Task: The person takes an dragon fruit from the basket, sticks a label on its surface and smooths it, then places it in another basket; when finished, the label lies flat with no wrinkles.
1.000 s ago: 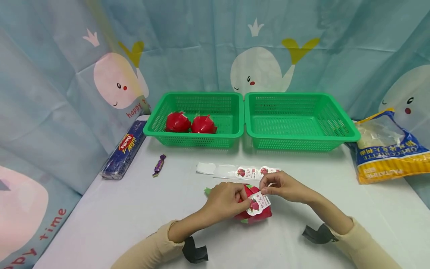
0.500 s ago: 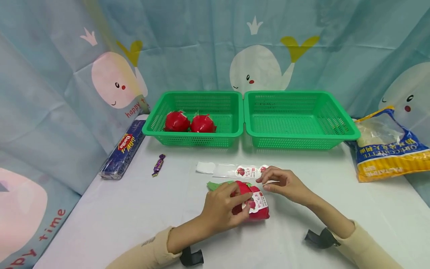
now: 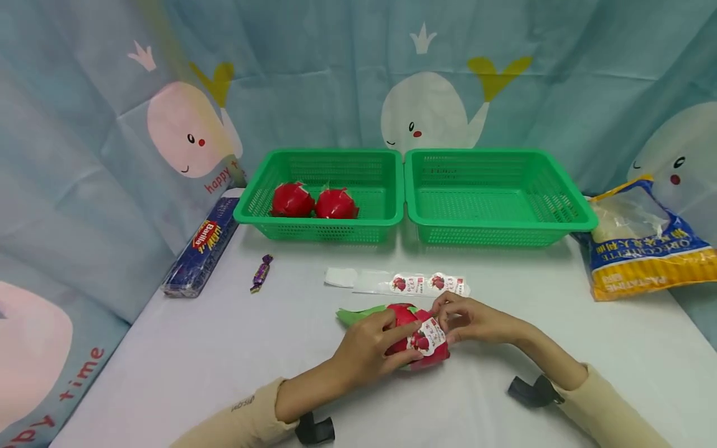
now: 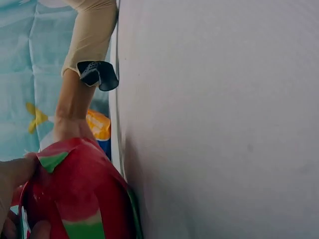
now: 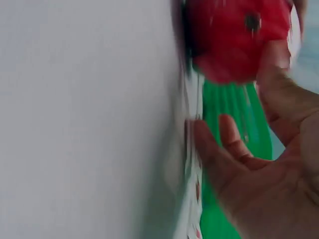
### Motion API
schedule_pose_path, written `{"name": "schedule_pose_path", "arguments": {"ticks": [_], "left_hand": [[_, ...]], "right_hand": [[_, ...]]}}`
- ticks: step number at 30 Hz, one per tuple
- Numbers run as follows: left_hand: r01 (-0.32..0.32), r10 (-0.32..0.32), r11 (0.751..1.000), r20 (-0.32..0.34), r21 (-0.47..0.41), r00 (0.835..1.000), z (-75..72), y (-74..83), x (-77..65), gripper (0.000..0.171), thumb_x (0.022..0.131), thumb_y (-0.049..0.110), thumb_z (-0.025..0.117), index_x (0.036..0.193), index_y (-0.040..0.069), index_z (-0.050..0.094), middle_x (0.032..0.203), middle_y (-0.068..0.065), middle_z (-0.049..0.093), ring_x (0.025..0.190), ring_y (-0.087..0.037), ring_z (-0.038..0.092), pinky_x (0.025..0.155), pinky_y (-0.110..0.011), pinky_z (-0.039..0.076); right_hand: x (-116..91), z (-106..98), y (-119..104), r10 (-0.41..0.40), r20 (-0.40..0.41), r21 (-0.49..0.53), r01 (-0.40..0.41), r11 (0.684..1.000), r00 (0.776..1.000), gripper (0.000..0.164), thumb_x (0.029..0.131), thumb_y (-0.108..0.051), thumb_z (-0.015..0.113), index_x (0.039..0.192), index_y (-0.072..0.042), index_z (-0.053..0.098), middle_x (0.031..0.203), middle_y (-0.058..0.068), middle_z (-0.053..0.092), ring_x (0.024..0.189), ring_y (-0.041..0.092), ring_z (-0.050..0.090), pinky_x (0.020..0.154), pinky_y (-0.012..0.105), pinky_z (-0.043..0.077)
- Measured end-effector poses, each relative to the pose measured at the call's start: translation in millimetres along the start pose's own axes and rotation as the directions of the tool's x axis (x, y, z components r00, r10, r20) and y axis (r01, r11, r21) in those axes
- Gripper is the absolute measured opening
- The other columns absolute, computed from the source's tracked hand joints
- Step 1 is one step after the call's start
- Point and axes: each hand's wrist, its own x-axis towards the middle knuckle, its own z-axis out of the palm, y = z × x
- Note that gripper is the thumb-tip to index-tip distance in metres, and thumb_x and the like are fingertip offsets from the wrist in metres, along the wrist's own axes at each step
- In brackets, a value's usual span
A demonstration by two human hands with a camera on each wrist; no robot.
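A red dragon fruit (image 3: 400, 314) with green leafy tips lies on the table, a white printed sticker (image 3: 427, 336) on its upper side. My left hand (image 3: 371, 343) grips the fruit from the left, with fingers bent over it at the sticker's edge. At the fruit's right end is my right hand (image 3: 476, 318). Its thumb (image 5: 276, 57) touches the fruit in the right wrist view, while the other fingers are loosely bent and apart from it. The left wrist view shows the fruit (image 4: 82, 194) close up, its sticker mostly hidden.
Behind the fruit lies a clear strip (image 3: 372, 282) with more stickers. Two green baskets (image 3: 319, 230) (image 3: 498, 236) stand at the back, the left one with two red fruits (image 3: 336, 204). Left are a wrapped candy (image 3: 261, 273) and a blue pasta box (image 3: 204, 249); right, a pasta bag (image 3: 644, 249).
The sticker's right edge, pinched by my right hand earlier, is let go and lies against the fruit. My right hand drew back, then came to the fruit's right end. My left fingers spread over the fruit.
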Motion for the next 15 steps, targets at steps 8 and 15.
{"name": "schedule_pose_path", "arguments": {"ticks": [8,15], "left_hand": [[0.012,-0.012,1.0,0.006,-0.029,1.0,0.3,-3.7,-2.2,0.037,0.071,0.034,0.079,0.102,0.015,0.07,0.075,0.003,0.053,0.061,-0.002,0.043,0.055,-0.007,0.034],[-0.006,0.007,0.999,0.028,-0.032,1.0,-0.6,-6.1,-3.1,0.038,0.072,0.034,0.078,0.104,0.015,0.07,0.075,0.004,0.053,0.062,-0.002,0.044,0.056,-0.008,0.037]], "right_hand": [[15.6,28.3,-35.2,-0.048,-0.251,-0.37,-0.05,0.928,0.967,0.047,0.065,-0.035,0.082,0.072,-0.01,0.042,0.089,-0.003,0.038,0.087,0.011,0.041,0.072,0.031,0.04],[8.6,14.7,-7.7,-0.004,-0.122,-0.111,-0.01,0.994,0.993,0.038,0.071,-0.017,0.077,0.078,-0.006,0.041,0.086,0.001,0.041,0.086,0.007,0.043,0.076,0.027,0.048]]}}
